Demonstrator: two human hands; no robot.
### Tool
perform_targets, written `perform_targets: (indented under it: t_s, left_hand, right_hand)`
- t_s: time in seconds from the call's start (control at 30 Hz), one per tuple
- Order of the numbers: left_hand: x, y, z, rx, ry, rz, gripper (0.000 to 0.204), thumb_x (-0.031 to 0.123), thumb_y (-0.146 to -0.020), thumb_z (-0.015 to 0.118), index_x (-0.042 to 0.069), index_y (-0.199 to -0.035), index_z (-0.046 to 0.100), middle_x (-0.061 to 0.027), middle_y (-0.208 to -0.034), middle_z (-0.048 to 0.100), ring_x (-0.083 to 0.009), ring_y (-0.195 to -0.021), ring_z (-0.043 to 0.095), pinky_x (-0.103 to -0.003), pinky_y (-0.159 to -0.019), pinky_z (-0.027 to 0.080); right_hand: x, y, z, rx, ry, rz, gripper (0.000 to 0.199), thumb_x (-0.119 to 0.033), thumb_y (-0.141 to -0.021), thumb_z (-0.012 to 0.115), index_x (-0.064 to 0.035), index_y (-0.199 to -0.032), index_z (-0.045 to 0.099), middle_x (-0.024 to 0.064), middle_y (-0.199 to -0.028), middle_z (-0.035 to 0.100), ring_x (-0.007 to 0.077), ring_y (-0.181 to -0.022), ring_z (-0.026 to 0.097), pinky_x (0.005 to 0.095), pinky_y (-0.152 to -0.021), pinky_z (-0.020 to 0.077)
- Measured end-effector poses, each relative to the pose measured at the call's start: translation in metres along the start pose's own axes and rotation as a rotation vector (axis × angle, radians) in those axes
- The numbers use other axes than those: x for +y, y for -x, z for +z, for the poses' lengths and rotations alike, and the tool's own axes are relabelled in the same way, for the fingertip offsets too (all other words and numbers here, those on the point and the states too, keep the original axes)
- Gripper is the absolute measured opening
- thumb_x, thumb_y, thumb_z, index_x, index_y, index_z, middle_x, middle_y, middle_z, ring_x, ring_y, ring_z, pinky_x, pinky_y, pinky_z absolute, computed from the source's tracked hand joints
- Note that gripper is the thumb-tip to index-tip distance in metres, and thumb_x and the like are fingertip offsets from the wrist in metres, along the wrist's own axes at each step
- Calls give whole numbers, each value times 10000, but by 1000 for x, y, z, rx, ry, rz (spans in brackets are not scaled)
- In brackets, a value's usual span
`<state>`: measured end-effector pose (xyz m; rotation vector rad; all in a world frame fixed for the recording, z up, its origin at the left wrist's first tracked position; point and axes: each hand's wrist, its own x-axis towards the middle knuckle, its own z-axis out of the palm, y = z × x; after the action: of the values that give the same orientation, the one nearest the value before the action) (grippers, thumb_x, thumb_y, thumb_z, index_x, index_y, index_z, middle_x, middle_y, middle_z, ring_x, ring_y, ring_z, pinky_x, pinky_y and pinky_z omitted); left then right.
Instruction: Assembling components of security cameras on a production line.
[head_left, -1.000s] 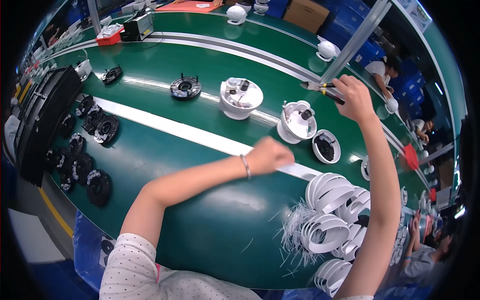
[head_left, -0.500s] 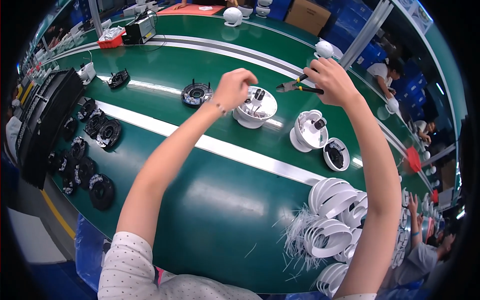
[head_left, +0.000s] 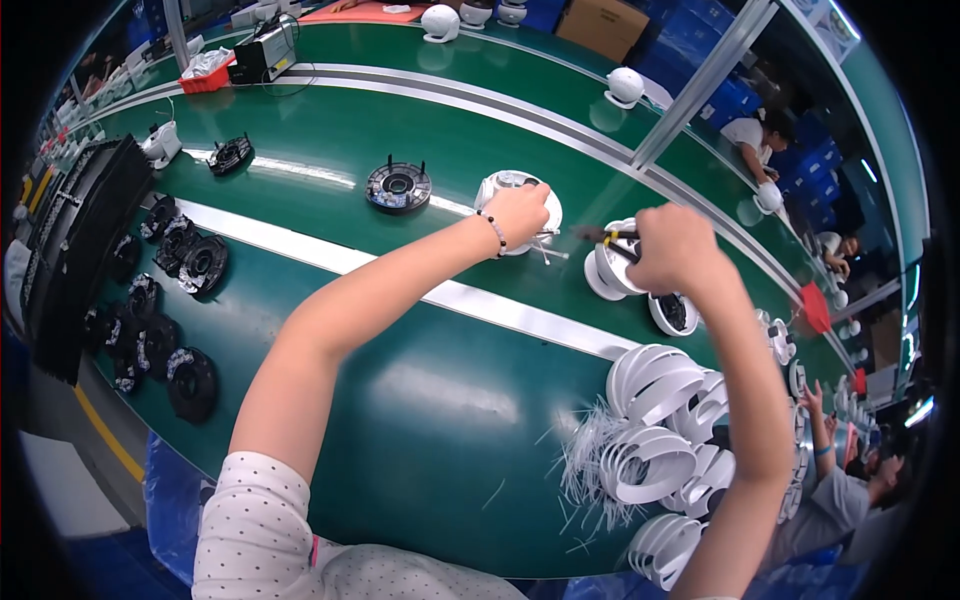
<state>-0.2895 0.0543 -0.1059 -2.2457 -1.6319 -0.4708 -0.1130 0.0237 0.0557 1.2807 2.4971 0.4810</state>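
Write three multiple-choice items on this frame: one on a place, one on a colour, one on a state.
1. Where does the left hand rest?
A. on the white housing
B. on the black trays
C. on the ring pile

2. What colour is the belt?
A. grey
B. green
C. red

3. What state is the right hand in?
A. open and flat
B. empty on the belt
C. closed on a tool

Answers:
1 A, the fingers lie over the housing's rim.
2 B, the surface is green with a pale stripe.
3 C, the fist wraps a yellow-and-black tool pointing left.
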Motion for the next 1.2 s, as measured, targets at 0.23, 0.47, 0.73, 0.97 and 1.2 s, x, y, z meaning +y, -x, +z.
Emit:
perform_targets:
  t_s: [0.23,0.47,0.73,0.97,1.2]
  left_hand:
    - [7,-1,9,58,150,17,148,106,-739,535,50,-874,515,-101,-829,560,-260,-787,577,-360,-633,483]
    - [24,-22,4,-160,70,-112,83,104,-713,553,58,-753,610,-129,-774,603,-283,-745,604,-382,-603,488]
    - [17,-11,9,121,381,-81,108,68,-721,532,45,-822,501,-105,-781,566,-283,-768,564,-369,-666,468]
    - [4,-12,16,191,932,-226,65,49,-758,581,0,-796,561,-120,-720,617,-177,-657,612,-264,-618,490]
    - [18,-14,25,273,928,-156,94,74,-766,596,-7,-784,553,-120,-748,617,-197,-698,621,-281,-651,485]
  right_hand:
    - [-2,18,40,43,-214,77,288,-187,-570,601,3,-786,621,183,-786,608,295,-775,603,345,-683,494]
    - [17,8,65,-38,-302,134,284,-199,-566,608,3,-766,622,189,-799,609,305,-777,600,358,-707,491]
    - [18,-8,110,61,-434,144,423,-227,-558,617,-5,-919,610,172,-828,616,298,-796,599,363,-722,487]
    - [39,-17,118,133,-516,95,456,-221,-558,631,-25,-969,611,148,-814,618,276,-785,593,332,-738,475]
    - [32,-19,103,102,-410,79,423,-213,-557,638,-31,-938,617,166,-881,591,299,-819,580,355,-743,471]
